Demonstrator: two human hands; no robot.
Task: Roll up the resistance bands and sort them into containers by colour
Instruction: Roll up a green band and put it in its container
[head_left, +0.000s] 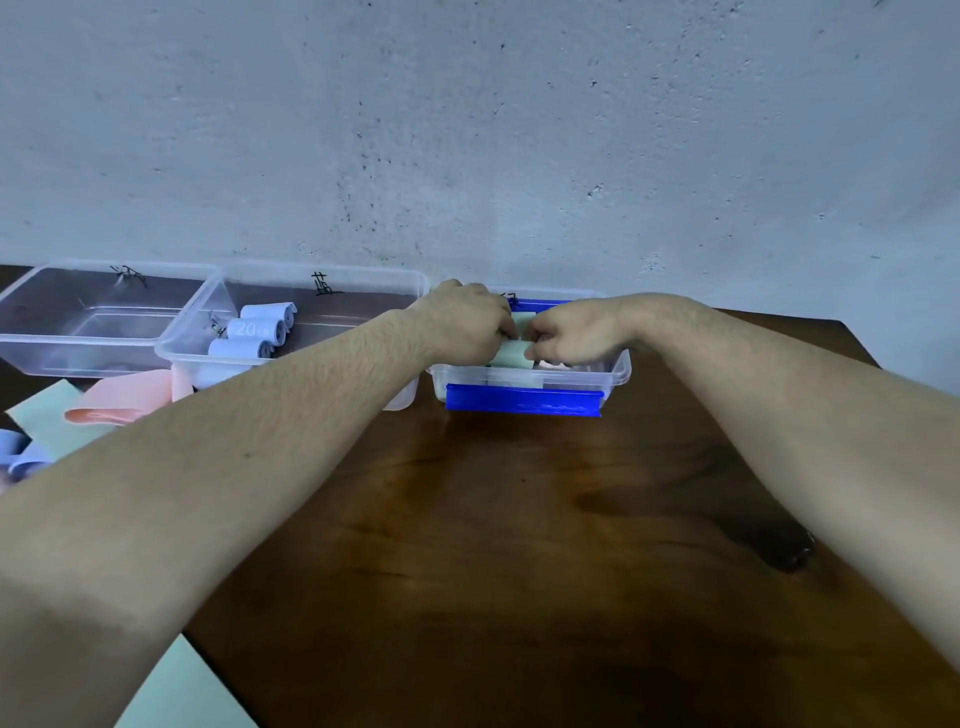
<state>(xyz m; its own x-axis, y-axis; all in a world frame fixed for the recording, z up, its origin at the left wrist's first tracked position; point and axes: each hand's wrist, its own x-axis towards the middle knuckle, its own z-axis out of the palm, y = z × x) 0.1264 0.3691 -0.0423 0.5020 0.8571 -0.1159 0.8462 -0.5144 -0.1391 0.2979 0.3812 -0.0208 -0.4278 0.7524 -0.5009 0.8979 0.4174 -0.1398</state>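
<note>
Three clear plastic containers stand in a row along the far edge of a dark wooden desk (519, 519), against a pale wall, each with a handwritten mark on its far side, presumably naming a colour. The left container (78, 332) appears to hold no rolls. The middle container (395, 280) holds three rolled blue bands (254, 330), lying side by side at its left end, one printed "20 LB". On the desk near these two lie bands not yet rolled: a loose pink band (124, 402), a loose blue band (18, 457) at the left edge, and a flat pale green band (47, 415) beneath them.

At the right, both arms reach out to the third container (618, 369), which has a blue clip on its near wall. The left hand (467, 322) and the right hand (576, 332) meet over it, fingers curled round the two ends of a rolled green band (511, 356), gripped from both sides, seemingly to keep the roll from springing open as it is set down. A second green roll seems to lie just beyond it, largely hidden. Green thus goes right and blue centre.
</note>
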